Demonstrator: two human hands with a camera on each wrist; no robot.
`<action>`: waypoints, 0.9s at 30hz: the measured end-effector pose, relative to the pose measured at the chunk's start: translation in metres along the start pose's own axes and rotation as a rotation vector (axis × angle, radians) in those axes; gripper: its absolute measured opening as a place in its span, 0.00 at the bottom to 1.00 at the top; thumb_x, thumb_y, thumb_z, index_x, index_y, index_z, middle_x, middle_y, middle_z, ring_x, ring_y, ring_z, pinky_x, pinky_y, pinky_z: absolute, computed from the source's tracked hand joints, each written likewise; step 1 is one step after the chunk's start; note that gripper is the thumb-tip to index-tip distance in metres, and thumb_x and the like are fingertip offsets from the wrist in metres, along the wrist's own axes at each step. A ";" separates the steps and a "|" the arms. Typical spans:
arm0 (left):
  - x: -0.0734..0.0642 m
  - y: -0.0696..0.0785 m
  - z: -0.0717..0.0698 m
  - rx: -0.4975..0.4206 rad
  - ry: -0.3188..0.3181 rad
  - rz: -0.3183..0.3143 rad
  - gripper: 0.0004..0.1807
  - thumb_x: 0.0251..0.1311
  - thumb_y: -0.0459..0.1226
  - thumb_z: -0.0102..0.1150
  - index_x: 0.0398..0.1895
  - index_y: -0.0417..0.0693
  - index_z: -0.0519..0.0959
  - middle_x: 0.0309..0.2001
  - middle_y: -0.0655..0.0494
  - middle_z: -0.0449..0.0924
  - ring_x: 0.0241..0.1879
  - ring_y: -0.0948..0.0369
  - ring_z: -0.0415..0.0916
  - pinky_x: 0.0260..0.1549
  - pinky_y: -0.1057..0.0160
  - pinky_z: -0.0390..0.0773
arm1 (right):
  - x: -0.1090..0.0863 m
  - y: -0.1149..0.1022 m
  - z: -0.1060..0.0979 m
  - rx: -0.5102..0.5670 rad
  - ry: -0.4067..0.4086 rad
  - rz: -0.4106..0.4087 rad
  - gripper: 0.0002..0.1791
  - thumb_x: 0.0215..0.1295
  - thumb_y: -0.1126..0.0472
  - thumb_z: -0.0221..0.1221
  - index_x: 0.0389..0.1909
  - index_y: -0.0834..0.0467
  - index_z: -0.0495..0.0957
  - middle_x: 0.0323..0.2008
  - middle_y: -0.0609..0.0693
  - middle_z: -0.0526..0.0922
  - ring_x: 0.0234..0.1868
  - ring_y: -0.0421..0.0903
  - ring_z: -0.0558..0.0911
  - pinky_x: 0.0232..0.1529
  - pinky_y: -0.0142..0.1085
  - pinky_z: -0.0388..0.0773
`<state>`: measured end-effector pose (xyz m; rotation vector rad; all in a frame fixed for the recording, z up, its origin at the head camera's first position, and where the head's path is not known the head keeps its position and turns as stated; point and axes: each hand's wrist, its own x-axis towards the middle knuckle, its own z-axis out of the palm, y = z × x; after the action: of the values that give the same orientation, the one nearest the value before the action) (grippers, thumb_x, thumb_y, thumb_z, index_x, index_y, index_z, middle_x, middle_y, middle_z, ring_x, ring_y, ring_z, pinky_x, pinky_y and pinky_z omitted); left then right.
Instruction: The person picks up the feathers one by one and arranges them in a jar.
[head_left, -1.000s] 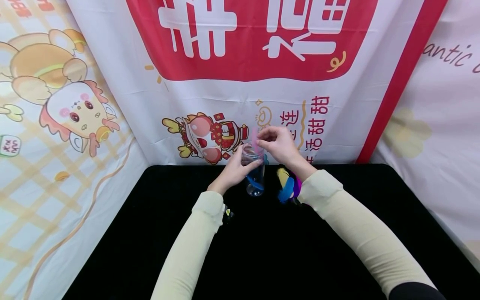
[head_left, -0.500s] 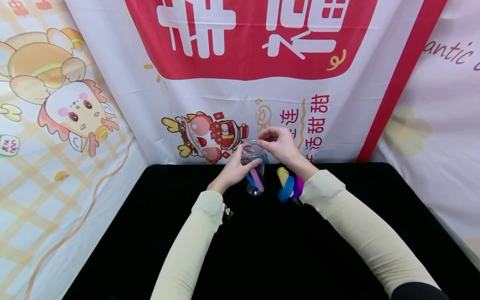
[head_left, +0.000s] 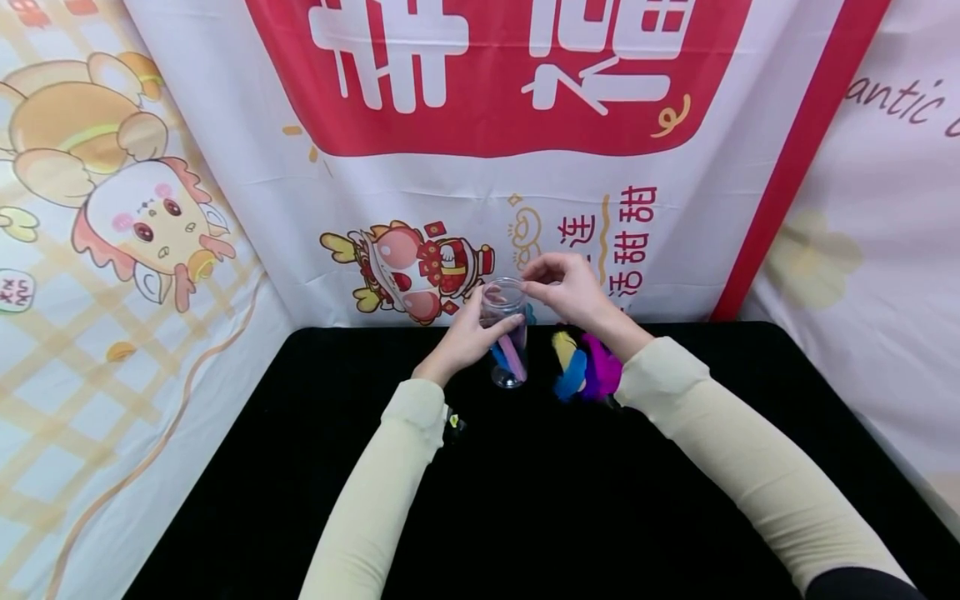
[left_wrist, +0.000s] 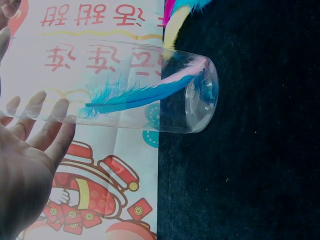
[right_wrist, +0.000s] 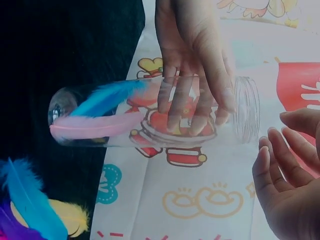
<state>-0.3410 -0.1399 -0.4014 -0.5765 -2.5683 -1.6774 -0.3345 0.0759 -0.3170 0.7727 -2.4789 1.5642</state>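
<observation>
My left hand (head_left: 467, 340) grips a clear plastic jar (right_wrist: 245, 110) near its open mouth, thumb on one side and fingers round the other. Inside the jar lie a blue feather (right_wrist: 102, 102) and a pink feather (right_wrist: 95, 127), both toward its base. Beside the mouth is my right hand (head_left: 573, 292), its fingers loosely bent and holding nothing in the right wrist view (right_wrist: 290, 185). On the table right of the jar, below the right forearm, is a small pile: a blue feather (head_left: 573, 375), a yellow feather (head_left: 564, 346) and magenta-purple feathers (head_left: 600, 367).
The black-covered table (head_left: 540, 492) ends just behind the jar. A printed white and red banner (head_left: 480, 183) rises at its back edge, with patterned cloth (head_left: 67, 400) at the left and pale cloth (head_left: 862, 275) at the right. A small dark object (head_left: 454, 422) sits by the left cuff.
The pink feather, pinched in my right hand at the jar's mouth a second ago, has dropped inside beside the blue one. My right hand has let go and shifted slightly right.
</observation>
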 end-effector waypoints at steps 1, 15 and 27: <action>0.000 0.000 0.000 -0.001 0.000 -0.003 0.44 0.65 0.58 0.65 0.75 0.49 0.58 0.66 0.43 0.70 0.63 0.52 0.73 0.64 0.48 0.74 | -0.001 0.000 -0.001 -0.010 0.000 0.001 0.10 0.67 0.61 0.68 0.44 0.63 0.85 0.40 0.55 0.88 0.40 0.48 0.85 0.41 0.36 0.80; 0.000 -0.001 0.001 0.008 0.011 -0.011 0.44 0.65 0.59 0.65 0.75 0.49 0.59 0.65 0.45 0.71 0.62 0.52 0.74 0.64 0.48 0.74 | -0.013 0.009 -0.021 -0.062 -0.030 0.040 0.10 0.69 0.61 0.66 0.45 0.62 0.84 0.42 0.57 0.87 0.41 0.51 0.84 0.38 0.37 0.80; 0.000 -0.001 0.001 0.009 0.010 -0.026 0.43 0.64 0.61 0.65 0.74 0.53 0.60 0.67 0.45 0.71 0.62 0.51 0.74 0.65 0.47 0.73 | -0.018 0.019 -0.030 -0.064 -0.010 0.060 0.09 0.67 0.61 0.68 0.45 0.60 0.85 0.40 0.55 0.87 0.39 0.49 0.84 0.36 0.36 0.83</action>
<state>-0.3413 -0.1390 -0.4023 -0.5345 -2.5860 -1.6718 -0.3332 0.1146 -0.3251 0.7040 -2.5682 1.4956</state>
